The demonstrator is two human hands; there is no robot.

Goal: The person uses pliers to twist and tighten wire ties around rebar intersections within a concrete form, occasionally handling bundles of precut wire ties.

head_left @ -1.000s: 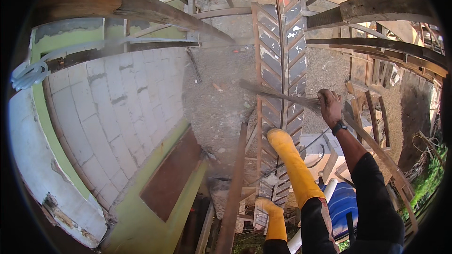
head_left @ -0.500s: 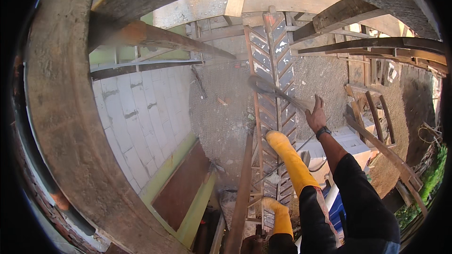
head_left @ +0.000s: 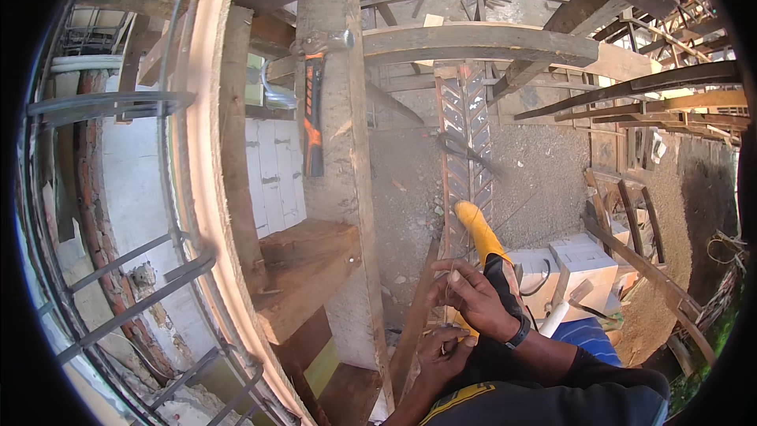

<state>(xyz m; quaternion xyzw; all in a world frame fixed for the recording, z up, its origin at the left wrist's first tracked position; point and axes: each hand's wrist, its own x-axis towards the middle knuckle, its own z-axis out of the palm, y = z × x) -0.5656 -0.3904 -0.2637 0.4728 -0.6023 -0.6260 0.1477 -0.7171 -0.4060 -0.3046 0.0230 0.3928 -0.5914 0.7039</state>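
From left, the steel rod frame (head_left: 118,102) and the hammer (head_left: 313,102) have come into view at 9 and 11 o'clock; the left hand (head_left: 441,355) has appeared at 5 o'clock, its fingers curled. The right hand (head_left: 482,304) has drawn back from the dark bundle of thin strands (head_left: 465,150) to just above it, between 4 and 5, thumb and fingertips bent close together; I cannot tell whether either hand grips anything. The bundle lies at 2 o'clock, loose across the slatted panel (head_left: 453,106), well apart from both hands.

The rods are ribbed grey metal, bent at the corners; beside them runs a pale, rough-edged board (head_left: 210,197). The hammer, black and orange gripped, rests on a wide, weathered plank (head_left: 335,205). The bundle is stringy and splayed at one end.

That plank and a stubby timber block (head_left: 307,276) at 7:30 partly hide the ground; a beam (head_left: 481,43) crosses at 1. A yellow boot (head_left: 477,229) and pale blocks (head_left: 583,264) stand toward 4
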